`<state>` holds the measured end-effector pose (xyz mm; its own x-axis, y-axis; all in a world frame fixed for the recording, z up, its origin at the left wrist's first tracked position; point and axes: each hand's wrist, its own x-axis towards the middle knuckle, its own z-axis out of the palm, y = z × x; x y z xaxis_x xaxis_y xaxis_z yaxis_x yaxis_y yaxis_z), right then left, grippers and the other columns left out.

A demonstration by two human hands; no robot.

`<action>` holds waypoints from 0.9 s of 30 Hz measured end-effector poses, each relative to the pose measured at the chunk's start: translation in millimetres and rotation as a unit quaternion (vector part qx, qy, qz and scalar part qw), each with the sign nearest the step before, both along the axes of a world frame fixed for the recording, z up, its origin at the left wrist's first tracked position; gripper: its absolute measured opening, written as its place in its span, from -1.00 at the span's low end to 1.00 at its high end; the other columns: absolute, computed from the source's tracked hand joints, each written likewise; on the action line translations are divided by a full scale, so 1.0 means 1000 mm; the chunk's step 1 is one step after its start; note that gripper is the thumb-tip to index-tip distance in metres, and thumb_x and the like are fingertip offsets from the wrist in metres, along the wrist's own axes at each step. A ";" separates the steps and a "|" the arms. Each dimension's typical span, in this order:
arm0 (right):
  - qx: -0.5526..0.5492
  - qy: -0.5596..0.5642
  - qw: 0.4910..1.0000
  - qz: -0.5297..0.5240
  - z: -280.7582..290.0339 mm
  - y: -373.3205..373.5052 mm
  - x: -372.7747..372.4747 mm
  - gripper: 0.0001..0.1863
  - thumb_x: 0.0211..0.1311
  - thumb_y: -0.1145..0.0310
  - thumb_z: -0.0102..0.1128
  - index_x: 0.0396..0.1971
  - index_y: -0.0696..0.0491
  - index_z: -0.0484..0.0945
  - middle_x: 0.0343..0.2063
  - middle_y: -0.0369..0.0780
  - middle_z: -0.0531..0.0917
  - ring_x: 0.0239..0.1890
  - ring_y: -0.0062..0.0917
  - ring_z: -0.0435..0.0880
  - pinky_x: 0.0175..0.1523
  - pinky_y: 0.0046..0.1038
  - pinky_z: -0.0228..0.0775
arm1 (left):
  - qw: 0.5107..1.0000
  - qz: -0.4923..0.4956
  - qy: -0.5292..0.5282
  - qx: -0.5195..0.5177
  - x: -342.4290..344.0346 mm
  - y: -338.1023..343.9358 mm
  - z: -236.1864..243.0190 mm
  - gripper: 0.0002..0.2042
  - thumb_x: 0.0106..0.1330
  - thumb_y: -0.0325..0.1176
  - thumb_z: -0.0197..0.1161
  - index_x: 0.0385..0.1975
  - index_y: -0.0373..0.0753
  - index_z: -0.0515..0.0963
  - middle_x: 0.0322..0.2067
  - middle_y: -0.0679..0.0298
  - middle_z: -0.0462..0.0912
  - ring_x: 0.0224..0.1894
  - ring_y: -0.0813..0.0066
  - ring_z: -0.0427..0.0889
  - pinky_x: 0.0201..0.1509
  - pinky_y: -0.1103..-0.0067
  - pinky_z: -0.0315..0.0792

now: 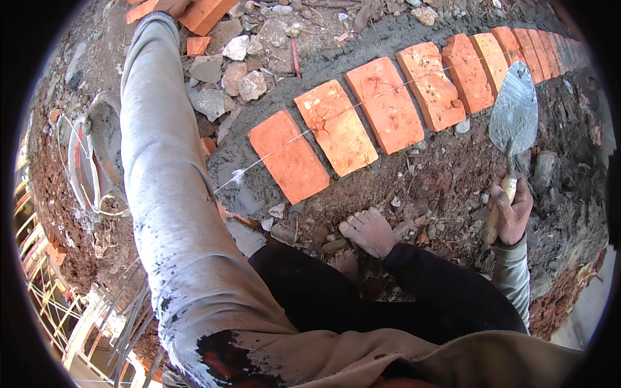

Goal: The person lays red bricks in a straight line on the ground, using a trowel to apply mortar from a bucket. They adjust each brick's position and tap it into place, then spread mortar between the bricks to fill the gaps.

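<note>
My right hand (515,210) is wrapped round the wooden handle of a pointing trowel (514,113). Its grey, mortar-smeared blade points away from me, beside the row of bricks. My left arm stretches far forward. At the upper edge, my left hand (172,5) is among loose orange bricks (206,14), its fingers mostly cut off by the picture's edge. Between my hands, a row of orange bricks (289,156) lies in wet grey mortar (242,139), with gaps between them. A taut string (268,155) runs over the bricks.
Broken stones (208,103) and brick pieces lie on the soil beyond the mortar. A round mortar-caked container (103,139) stands left of my left arm. My bare foot (369,233) rests on dirt close to the bricks. At the lower left the ground drops off toward thin rods (132,323).
</note>
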<state>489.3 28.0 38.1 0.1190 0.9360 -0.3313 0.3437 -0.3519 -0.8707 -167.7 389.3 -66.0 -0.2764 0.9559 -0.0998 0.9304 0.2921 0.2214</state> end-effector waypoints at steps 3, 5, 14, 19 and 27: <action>0.003 0.024 1.000 0.001 -0.005 -0.001 -0.005 -0.56 0.13 0.29 0.25 -0.08 0.25 0.40 -0.43 -0.30 0.51 -0.56 -0.71 0.45 -0.48 -0.67 0.32 | 1.000 0.025 0.000 -0.012 -0.019 -0.012 -0.003 0.09 -0.24 0.24 0.38 0.32 -0.28 0.17 0.26 -0.01 0.29 0.30 0.12 0.30 0.34 0.44 0.18; 0.019 0.027 0.999 -0.008 0.005 0.001 -0.004 -0.58 0.13 0.29 0.25 -0.11 0.24 0.41 -0.44 -0.30 0.51 -0.56 -0.71 0.44 -0.49 -0.66 0.32 | 0.989 0.038 0.140 -0.013 0.022 -0.022 -0.001 0.03 -0.24 0.34 0.33 0.23 -0.28 0.31 0.20 -0.04 0.37 0.25 0.03 0.35 0.33 0.35 0.21; 0.057 0.080 0.995 0.024 0.002 -0.004 -0.039 -0.65 0.12 0.32 0.25 -0.16 0.19 0.44 -0.47 -0.31 0.50 -0.60 -0.70 0.45 -0.50 -0.67 0.31 | 0.980 0.160 -0.034 0.113 0.076 -0.141 0.052 -0.26 -0.29 0.15 0.39 -0.24 -0.45 0.60 -0.14 -0.12 0.61 -0.10 0.08 0.62 0.02 0.39 0.48; 0.092 0.085 0.991 0.041 0.007 -0.002 -0.055 -0.69 0.13 0.37 0.24 -0.16 0.18 0.45 -0.48 -0.31 0.51 -0.59 -0.69 0.45 -0.51 -0.65 0.29 | 0.919 0.151 -0.324 0.164 0.161 -0.273 0.103 -0.37 -0.25 0.06 0.36 -0.38 -0.49 0.60 -0.31 -0.13 0.65 -0.31 0.07 0.65 -0.18 0.36 0.49; 0.098 0.119 0.981 0.119 0.023 -0.009 -0.121 -0.74 0.14 0.43 0.22 -0.18 0.16 0.45 -0.54 -0.32 0.50 -0.61 -0.69 0.46 -0.52 -0.66 0.29 | 0.863 0.192 -0.447 0.134 0.215 -0.518 0.145 -0.35 -0.21 -0.13 0.43 -0.20 -0.47 0.34 -0.28 -0.06 0.53 -0.21 0.19 0.56 -0.09 0.39 0.42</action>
